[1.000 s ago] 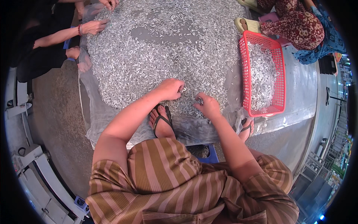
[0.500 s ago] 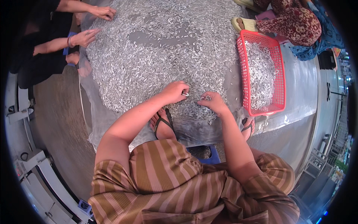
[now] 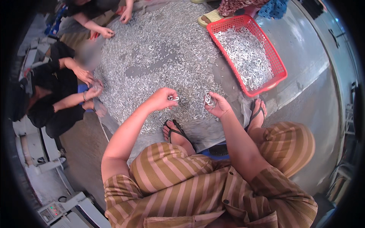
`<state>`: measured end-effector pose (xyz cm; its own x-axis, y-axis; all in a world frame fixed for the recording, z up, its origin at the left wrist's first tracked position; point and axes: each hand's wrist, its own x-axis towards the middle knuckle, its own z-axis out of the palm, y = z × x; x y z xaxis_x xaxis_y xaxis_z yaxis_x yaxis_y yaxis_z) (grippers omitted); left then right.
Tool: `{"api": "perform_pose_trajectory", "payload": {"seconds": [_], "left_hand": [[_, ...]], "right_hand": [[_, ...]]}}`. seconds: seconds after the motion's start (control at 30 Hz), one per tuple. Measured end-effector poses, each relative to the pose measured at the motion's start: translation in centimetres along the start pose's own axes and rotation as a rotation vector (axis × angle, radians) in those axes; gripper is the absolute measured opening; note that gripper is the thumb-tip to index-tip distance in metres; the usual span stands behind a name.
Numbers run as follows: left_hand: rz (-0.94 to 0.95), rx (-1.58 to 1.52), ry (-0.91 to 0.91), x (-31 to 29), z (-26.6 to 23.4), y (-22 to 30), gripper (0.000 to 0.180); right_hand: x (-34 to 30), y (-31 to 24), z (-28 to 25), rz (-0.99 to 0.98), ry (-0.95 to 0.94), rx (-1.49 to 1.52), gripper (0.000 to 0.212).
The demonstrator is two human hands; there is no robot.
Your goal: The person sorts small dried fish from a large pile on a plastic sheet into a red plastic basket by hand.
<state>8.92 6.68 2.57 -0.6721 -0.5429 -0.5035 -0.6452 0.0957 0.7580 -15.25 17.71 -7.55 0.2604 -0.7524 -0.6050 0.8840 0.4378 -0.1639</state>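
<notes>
My left hand (image 3: 162, 99) is closed in a pinch around a pale curved hook (image 3: 173, 98), above the near edge of the spread pile. To its right, my right hand (image 3: 219, 106) is curled around several pale curved hooks (image 3: 209, 100) that stick out at the fingers. The two hands are a little apart. Beneath them lies a wide layer of small shiny metal-looking pieces (image 3: 152, 49), too fine to make out singly. A red perforated basket (image 3: 248, 92) stands beyond my right hand, filled with loose pale curved hooks (image 3: 247, 57).
Grey sheeting (image 3: 199, 133) lies under the pile. My sandalled feet (image 3: 178, 135) stand at its near edge. A co-worker in black (image 3: 61, 81) has hands at the left edge; another person's hands (image 3: 107, 33) work at the far left. A pale sandal (image 3: 209, 18) stands by the basket.
My view has turned to the right. Both hands have lifted from the pile, and the hooks in my right hand show more plainly. More of the people at the far left shows.
</notes>
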Motion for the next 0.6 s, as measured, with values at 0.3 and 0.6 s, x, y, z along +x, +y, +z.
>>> {"api": "perform_pose_trajectory", "payload": {"seconds": [0.3,0.6], "left_hand": [[-0.152,0.621,-0.112,-0.4,-3.0,8.9,0.012],[-0.246,-0.145,0.052,7.4,2.8,8.2,0.021]], "right_hand": [[0.0,-1.8,4.0,-0.053,-0.124,-0.212,0.015],[0.3,-2.6,2.9,-0.082,-0.080,0.319,0.015]]}}
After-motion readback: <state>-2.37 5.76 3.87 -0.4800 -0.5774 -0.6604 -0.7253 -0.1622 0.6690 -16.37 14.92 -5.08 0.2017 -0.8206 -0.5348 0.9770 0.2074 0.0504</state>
